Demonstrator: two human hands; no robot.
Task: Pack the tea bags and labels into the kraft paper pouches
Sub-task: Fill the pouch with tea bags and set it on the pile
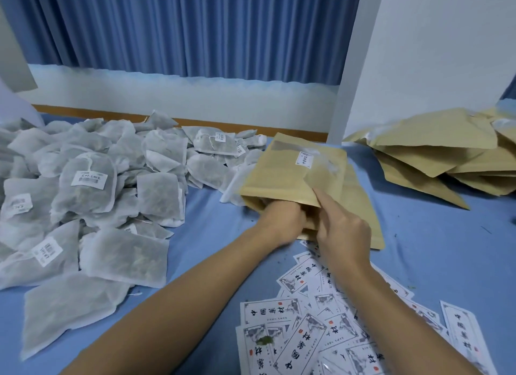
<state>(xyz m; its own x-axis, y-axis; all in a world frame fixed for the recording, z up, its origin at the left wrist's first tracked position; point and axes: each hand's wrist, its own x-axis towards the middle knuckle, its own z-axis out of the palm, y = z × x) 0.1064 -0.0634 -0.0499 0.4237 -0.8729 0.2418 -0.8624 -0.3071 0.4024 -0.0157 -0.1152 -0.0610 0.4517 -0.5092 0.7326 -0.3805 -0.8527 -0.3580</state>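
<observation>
A kraft paper pouch (pixel 282 176) lies in the middle of the blue sheet, its mouth facing me and a clear window with a small white sticker on top. My left hand (pixel 282 221) is pushed into the mouth, fingers hidden inside. My right hand (pixel 343 229) pinches the pouch's upper lip and holds it open. A big heap of white mesh tea bags (pixel 92 190) covers the left side. Printed paper labels (pixel 312 327) lie scattered under my right forearm.
A stack of flat kraft pouches (pixel 446 156) sits at the right against the white wall. A white post (pixel 351 67) stands behind the held pouch. Blue curtains hang at the back. Bare blue sheet (pixel 435 251) shows between the pouch stack and the labels.
</observation>
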